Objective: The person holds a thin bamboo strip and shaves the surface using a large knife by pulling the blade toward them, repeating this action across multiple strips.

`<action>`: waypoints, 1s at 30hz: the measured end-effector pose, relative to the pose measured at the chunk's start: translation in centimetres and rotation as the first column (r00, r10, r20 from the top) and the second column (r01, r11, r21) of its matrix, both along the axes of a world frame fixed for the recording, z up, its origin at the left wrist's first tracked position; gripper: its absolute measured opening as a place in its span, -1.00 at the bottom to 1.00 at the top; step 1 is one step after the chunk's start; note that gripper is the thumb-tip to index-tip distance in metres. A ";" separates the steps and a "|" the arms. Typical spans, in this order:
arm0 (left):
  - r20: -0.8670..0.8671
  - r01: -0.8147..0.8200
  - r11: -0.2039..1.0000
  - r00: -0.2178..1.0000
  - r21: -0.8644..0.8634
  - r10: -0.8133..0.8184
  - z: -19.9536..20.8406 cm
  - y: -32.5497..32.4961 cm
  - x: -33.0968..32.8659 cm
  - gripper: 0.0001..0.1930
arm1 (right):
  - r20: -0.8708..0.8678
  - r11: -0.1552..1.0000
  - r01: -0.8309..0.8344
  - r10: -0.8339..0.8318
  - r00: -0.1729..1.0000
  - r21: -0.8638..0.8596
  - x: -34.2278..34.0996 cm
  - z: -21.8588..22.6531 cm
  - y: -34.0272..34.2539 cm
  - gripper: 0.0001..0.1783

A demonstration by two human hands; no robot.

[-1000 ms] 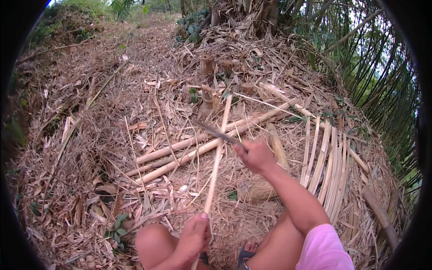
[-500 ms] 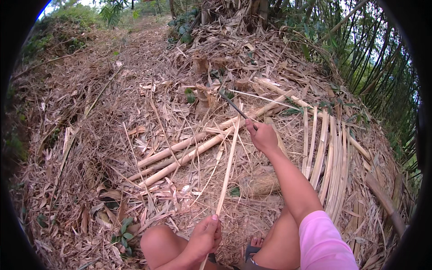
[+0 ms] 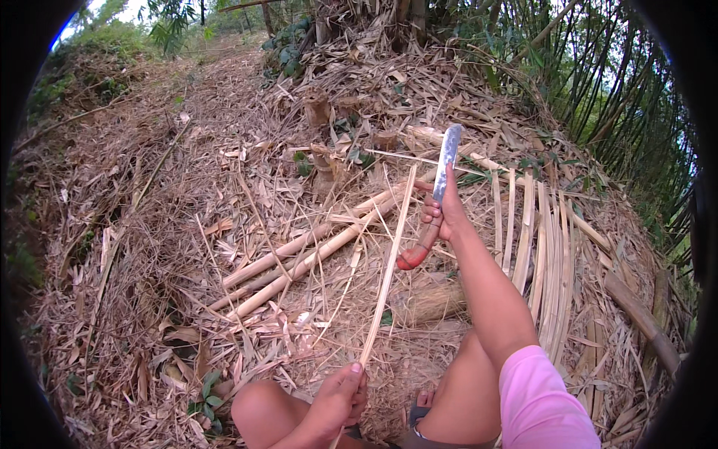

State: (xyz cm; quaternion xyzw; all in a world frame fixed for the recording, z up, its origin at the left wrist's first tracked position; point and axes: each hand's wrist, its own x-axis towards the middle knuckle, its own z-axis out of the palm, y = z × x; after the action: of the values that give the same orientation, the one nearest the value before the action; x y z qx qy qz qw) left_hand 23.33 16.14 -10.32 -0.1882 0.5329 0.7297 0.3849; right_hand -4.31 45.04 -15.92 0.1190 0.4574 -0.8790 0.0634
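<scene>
My left hand (image 3: pixel 342 393) is closed round the lower part of a long, pale bamboo strip (image 3: pixel 390 271), which slants up and away from me. In my right hand (image 3: pixel 446 212) is a machete (image 3: pixel 448 159), held by its brown handle with a red hooked end. Its blade points up and away, with a broad, dull-silver side showing. The red handle end lies close beside the strip in the picture; whether they touch I cannot tell. Beyond the strip, bamboo poles (image 3: pixel 299 271) lie crosswise on the ground.
Several split bamboo strips (image 3: pixel 550 254) lean side by side over a pole at the right. A short log (image 3: pixel 428 303) lies beneath my right forearm. Cut stumps (image 3: pixel 323 170) stand ahead among dry leaves. A brown pole (image 3: pixel 642 323) lies at far right; bamboo stems (image 3: pixel 598 97) rise behind.
My right hand has turned the machete, so its broad side and red handle end now show and the blade points more upward. The bamboo strip's far end has shifted slightly right.
</scene>
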 end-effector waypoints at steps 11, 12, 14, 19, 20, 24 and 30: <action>-0.059 0.017 0.998 0.998 -0.063 -0.021 -0.1 1.6 0.3 -0.65 | -0.148 0.968 0.043 -0.081 0.986 -0.246 0.6 0.4 1.4 -0.49; -0.051 0.025 0.997 0.998 -0.066 -0.029 -0.3 1.6 0.3 -0.65 | -0.163 0.972 0.067 -0.105 0.981 -0.224 0.4 0.2 1.6 -0.54; -0.056 0.039 0.996 0.997 -0.077 -0.043 -0.7 1.6 0.3 -0.65 | -0.181 0.972 0.101 -0.140 0.973 -0.211 0.8 0.2 1.7 -0.67; -0.100 0.056 0.991 0.993 -0.122 -0.069 -0.9 1.8 0.3 -0.66 | -0.188 0.978 0.182 -0.199 0.962 -0.106 0.8 -0.6 2.7 -0.66; -0.096 0.063 0.990 0.993 -0.128 -0.076 -0.9 1.9 0.3 -0.66 | -0.185 0.973 0.208 -0.224 0.957 -0.102 0.7 -1.1 3.1 -0.66; -0.093 0.074 0.984 0.992 -0.160 -0.089 -0.6 2.0 0.5 -0.65 | -0.112 0.935 0.350 -0.354 0.929 -0.054 0.1 -2.4 3.9 -0.69; -0.078 0.085 0.985 0.992 -0.148 -0.097 -0.2 1.7 0.5 -0.65 | 0.017 0.881 0.473 -0.473 0.881 0.008 -0.3 -3.5 4.7 -0.68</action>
State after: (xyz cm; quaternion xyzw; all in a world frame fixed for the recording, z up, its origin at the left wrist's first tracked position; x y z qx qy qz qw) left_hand 23.83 17.88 -10.53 -0.1600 0.6081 0.6782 0.3803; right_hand -4.58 49.75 -19.43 0.2352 0.4155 -0.8660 -0.1488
